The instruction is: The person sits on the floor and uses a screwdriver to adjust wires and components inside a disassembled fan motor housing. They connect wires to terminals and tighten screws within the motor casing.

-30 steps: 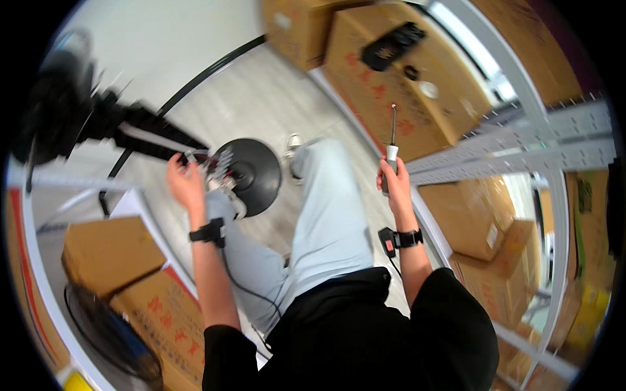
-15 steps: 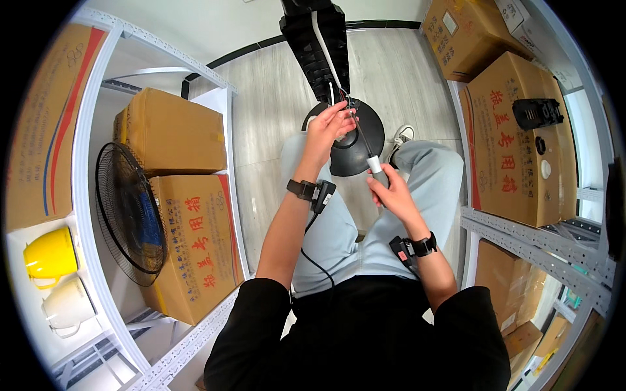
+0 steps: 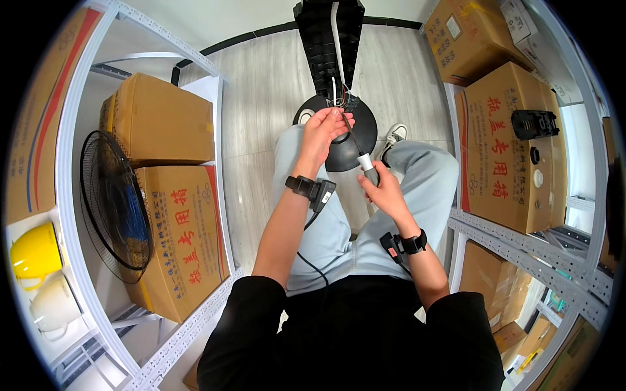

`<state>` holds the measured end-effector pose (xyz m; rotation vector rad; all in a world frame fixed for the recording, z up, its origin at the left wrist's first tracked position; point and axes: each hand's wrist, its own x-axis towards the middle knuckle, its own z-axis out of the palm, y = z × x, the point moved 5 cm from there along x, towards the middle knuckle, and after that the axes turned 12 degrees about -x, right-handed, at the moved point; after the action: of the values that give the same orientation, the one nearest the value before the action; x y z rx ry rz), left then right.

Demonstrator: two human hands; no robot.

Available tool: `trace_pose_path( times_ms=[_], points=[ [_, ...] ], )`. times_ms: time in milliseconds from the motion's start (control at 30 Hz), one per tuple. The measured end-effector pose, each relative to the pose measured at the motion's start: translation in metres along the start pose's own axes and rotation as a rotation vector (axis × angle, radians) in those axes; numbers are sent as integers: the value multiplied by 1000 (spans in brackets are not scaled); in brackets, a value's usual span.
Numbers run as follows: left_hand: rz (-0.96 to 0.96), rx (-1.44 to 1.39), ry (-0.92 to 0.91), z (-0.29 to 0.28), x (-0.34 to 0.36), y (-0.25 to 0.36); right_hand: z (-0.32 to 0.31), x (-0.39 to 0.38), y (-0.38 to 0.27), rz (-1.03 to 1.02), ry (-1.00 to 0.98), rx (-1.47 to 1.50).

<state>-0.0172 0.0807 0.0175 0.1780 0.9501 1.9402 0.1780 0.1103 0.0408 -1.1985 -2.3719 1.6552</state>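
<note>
My left hand [image 3: 321, 130] has its fingers curled at the exposed wires [image 3: 335, 101] where a black column [image 3: 317, 49], with a white cable along it, meets a round black base [image 3: 349, 158] on the floor. What those fingertips hold is too small to make out. My right hand [image 3: 385, 192] grips the handle of a grey-and-white screwdriver [image 3: 366, 165]; its thin shaft points up-left to my left fingertips, its tip hidden among fingers and wires.
Metal shelving [image 3: 218, 140] flanks me. On the left are cardboard boxes [image 3: 156, 114], a black mesh fan guard [image 3: 98, 195] and yellow and white mugs [image 3: 36, 254]. On the right, a black plastic part [image 3: 535, 124] rests on a large box [image 3: 489, 150].
The view has swung, bringing the column from the left to the centre. My right hand has brought the screwdriver's tip over to my left hand. Since half a second ago, little has moved.
</note>
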Motion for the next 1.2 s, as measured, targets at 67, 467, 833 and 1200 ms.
trace_pose_path(
  times_ms=[67, 467, 833, 1200],
  points=[
    [-25, -35, 12, -3, 0, -1, -1, -1, -4, -13, 16, -21],
    [-92, -67, 73, -3, -2, -2, 6, 5, 8, -51, 80, -135],
    [-112, -57, 101, -5, -1, -4, 2, 4, 5, -41, 83, -149],
    [-91, -20, 123, -9, 0, -5, -10, -7, -20, -212, 428, -570]
  ],
)
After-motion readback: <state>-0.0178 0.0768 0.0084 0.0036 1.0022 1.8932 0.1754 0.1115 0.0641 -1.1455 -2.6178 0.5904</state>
